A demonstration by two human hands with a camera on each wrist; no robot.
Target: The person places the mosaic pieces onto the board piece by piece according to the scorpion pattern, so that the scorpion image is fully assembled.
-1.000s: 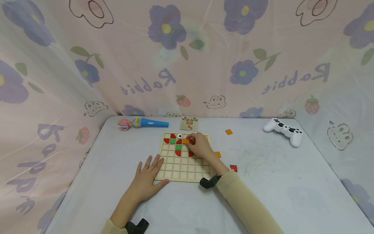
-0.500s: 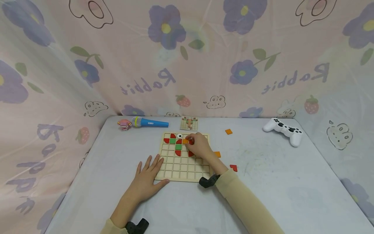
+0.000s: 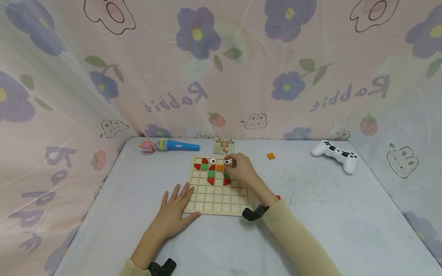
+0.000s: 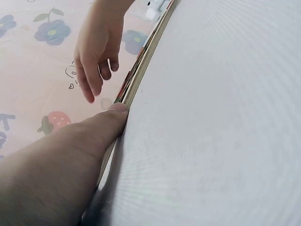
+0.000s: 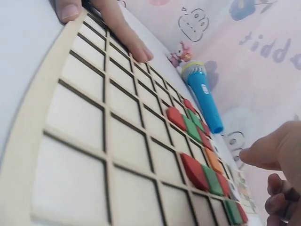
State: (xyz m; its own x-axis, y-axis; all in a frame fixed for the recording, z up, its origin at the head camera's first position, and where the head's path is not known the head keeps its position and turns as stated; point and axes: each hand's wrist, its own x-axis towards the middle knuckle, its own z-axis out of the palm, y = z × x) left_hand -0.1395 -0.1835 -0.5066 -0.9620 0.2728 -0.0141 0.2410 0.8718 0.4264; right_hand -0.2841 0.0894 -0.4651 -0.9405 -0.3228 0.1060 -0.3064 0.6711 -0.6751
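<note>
My left hand lies with spread fingers at the left edge of a wooden grid board. In the left wrist view its thumb touches the board's edge. My right hand hovers over the upper right of the board, fingers loosely bent with nothing between them. An orange square tile sits in a cell near its fingertips. Around it are red rounded tiles, green square tiles and two eye tiles. Some cells are hidden behind the right hand.
Behind the board is a small pattern card. A blue toy microphone and a pink figurine lie at the back left. To the right are a loose orange tile, a red tile partly behind the forearm, and a white game controller.
My right hand has let go of the orange tile, which stays in its cell, and has moved up and right. The second eye tile now shows. My left hand keeps its place.
</note>
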